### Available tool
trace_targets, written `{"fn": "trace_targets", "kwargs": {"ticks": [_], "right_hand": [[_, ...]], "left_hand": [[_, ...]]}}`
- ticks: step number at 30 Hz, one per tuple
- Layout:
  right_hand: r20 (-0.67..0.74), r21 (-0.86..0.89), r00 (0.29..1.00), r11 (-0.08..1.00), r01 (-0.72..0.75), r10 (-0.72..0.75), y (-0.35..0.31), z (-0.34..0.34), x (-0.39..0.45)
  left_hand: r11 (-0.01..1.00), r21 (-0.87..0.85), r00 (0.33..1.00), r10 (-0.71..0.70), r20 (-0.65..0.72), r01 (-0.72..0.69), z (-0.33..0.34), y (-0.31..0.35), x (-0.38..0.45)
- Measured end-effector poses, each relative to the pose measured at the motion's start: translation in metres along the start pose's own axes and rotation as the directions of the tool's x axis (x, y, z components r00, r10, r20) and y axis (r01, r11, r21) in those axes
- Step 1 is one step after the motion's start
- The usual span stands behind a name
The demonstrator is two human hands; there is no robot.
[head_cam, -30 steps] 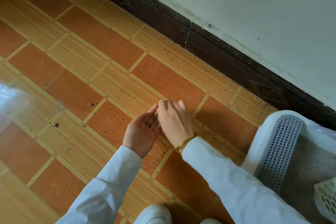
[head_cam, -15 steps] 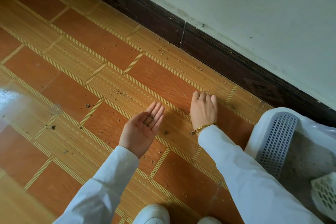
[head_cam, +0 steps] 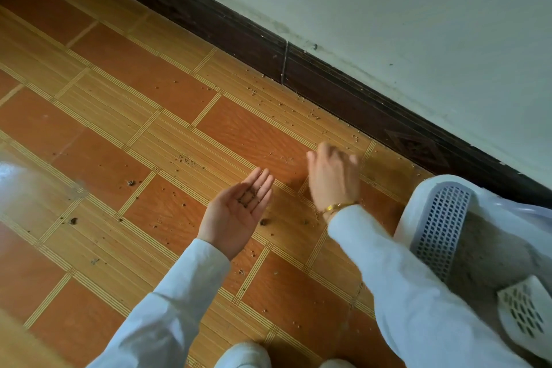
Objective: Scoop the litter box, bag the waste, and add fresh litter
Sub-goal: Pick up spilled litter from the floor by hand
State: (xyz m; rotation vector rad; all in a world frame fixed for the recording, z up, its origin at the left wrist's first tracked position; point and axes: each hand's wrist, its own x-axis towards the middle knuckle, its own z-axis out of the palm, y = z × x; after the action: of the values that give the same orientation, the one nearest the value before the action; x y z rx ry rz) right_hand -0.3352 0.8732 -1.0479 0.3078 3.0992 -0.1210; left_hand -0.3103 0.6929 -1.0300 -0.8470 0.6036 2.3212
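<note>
My left hand point(head_cam: 236, 212) is held palm up above the tiled floor point(head_cam: 125, 69), fingers straight, with a few dark litter grains point(head_cam: 248, 197) lying on the fingers. My right hand point(head_cam: 334, 179) hovers just right of it, back to the camera and blurred, its fingers bent down toward the floor; what they hold is hidden. The white litter box point(head_cam: 418, 197) stands at the right edge, with a perforated grey step point(head_cam: 442, 233) and grey litter point(head_cam: 490, 251) inside. A white slotted scoop point(head_cam: 522, 311) lies in the box.
Loose grains point(head_cam: 188, 160) and small dark clumps point(head_cam: 130, 183) are scattered over the floor, thickest along the dark skirting board point(head_cam: 328, 84). A clear plastic bag point(head_cam: 18, 176) lies at the left edge. My white shoe point(head_cam: 245, 355) shows at the bottom.
A second ago my right hand was over my left palm. It then went flat onto the floor to the right, and now it has lifted with the fingers bent. My left palm stayed open.
</note>
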Motion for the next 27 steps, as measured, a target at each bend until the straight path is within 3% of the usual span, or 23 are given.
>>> {"fn": "trace_targets", "kwargs": {"ticks": [5, 15, 19, 24, 27], "right_hand": [[0.060, -0.226, 0.979, 0.958, -0.178, 0.196, 0.047, 0.015, 0.034], [0.122, -0.415, 0.981, 0.906, -0.089, 0.153, 0.045, 0.019, 0.044], [0.067, -0.315, 0.992, 0.946, -0.077, 0.103, 0.028, 0.005, 0.038], [0.099, 0.083, 0.982, 0.984, 0.155, -0.163, -0.050, -0.012, -0.021], [0.021, 0.110, 0.979, 0.974, 0.199, -0.203, -0.065, -0.007, -0.053]], "left_hand": [[1.000, 0.013, 1.000, 0.002, 0.008, -0.003, 0.002, 0.004, -0.001], [1.000, 0.011, 1.000, -0.018, -0.004, 0.018, -0.004, 0.001, 0.000], [1.000, 0.009, 1.000, -0.001, 0.006, 0.001, -0.005, 0.001, 0.003], [0.998, 0.061, 1.000, 0.012, -0.016, -0.011, -0.002, -0.009, 0.008], [0.991, 0.137, 0.999, 0.001, -0.041, 0.004, -0.001, -0.015, 0.007]]}}
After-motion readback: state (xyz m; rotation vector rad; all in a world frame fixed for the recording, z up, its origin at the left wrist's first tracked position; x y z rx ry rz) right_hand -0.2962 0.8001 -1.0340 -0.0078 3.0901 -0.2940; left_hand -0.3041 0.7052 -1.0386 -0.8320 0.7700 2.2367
